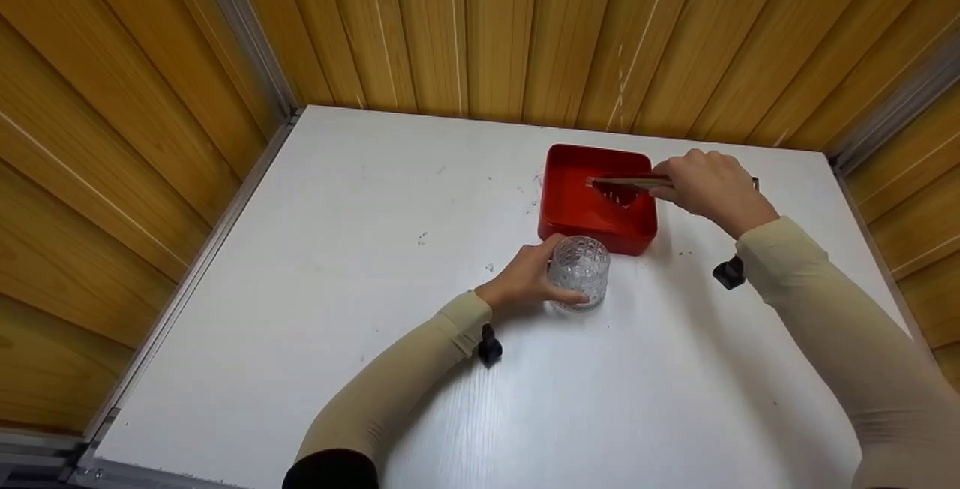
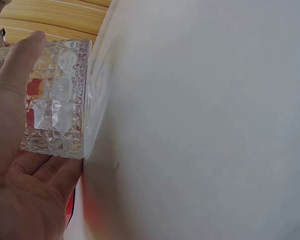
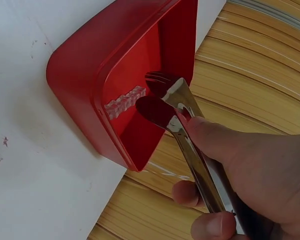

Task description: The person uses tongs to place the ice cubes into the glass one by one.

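My left grip is curled around the patterned glass, the thumb on its near side; the glass stands upright on the white tabletop, just beside the near wall of the red box. My right grip pinches the metal tongs between thumb and fingers. The tongs reach leftward from it, with their ends in the opening of the box. Near these ends are small clear pieces; if they touch, I cannot tell.
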`<action>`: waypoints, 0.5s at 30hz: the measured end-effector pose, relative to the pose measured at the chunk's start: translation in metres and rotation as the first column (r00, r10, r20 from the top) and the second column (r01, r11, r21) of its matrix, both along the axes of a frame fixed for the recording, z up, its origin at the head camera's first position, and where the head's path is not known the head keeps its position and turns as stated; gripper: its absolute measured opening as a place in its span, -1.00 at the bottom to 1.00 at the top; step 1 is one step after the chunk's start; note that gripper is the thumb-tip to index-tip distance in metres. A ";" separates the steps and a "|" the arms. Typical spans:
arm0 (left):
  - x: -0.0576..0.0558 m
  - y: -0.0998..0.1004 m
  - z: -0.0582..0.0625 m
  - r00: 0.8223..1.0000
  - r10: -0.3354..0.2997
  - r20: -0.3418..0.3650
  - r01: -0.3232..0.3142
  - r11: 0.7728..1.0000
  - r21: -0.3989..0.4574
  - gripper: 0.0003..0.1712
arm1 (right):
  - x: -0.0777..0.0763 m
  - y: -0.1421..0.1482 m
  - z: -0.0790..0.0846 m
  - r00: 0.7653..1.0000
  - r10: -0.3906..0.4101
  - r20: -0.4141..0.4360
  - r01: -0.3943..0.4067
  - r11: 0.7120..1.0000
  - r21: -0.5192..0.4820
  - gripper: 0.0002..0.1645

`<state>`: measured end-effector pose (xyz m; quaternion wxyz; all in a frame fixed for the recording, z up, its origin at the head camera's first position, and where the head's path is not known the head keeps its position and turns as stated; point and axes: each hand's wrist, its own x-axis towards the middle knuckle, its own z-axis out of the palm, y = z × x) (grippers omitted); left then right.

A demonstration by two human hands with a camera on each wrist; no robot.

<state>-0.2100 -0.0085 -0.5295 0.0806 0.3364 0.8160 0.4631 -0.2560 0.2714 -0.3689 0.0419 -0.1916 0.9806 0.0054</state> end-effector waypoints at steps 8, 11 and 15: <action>0.001 0.000 0.001 1.000 0.001 0.017 -0.001 1.000 0.002 -0.04 | -0.007 -0.012 0.004 0.999 -0.050 0.016 0.049 0.999 0.021 -0.68; 0.001 0.000 0.002 1.000 0.008 0.021 -0.007 1.000 -0.003 -0.04 | -0.009 -0.015 0.004 0.997 -0.074 0.034 0.073 0.997 0.018 -0.66; 0.001 0.000 0.002 1.000 0.013 0.025 -0.013 1.000 -0.012 -0.05 | -0.010 -0.018 0.004 0.991 -0.118 0.056 0.117 0.993 0.024 -0.66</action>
